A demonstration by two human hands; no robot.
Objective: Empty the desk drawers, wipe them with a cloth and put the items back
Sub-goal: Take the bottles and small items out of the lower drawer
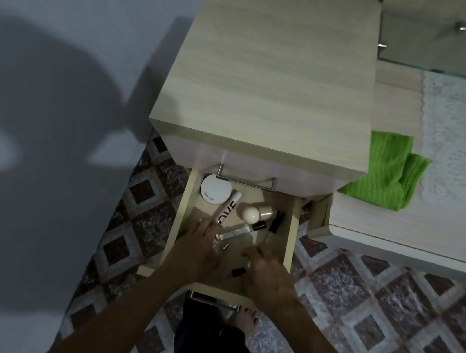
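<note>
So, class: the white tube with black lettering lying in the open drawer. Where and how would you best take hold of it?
Probably pinch the white tube across its middle, coming from above. It lies flat and diagonal on the drawer floor, its long sides exposed. The left hand is nearest, at its lower end.

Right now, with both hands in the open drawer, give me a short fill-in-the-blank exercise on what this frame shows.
1. The cloth lying on the desk is ____ in colour.
2. The round white compact lies in the far ____ corner of the drawer.
3. The white tube beside the left hand carries large ____ lettering.
4. The right hand reaches into the ____.

Missing words: green; left; black; drawer
</note>
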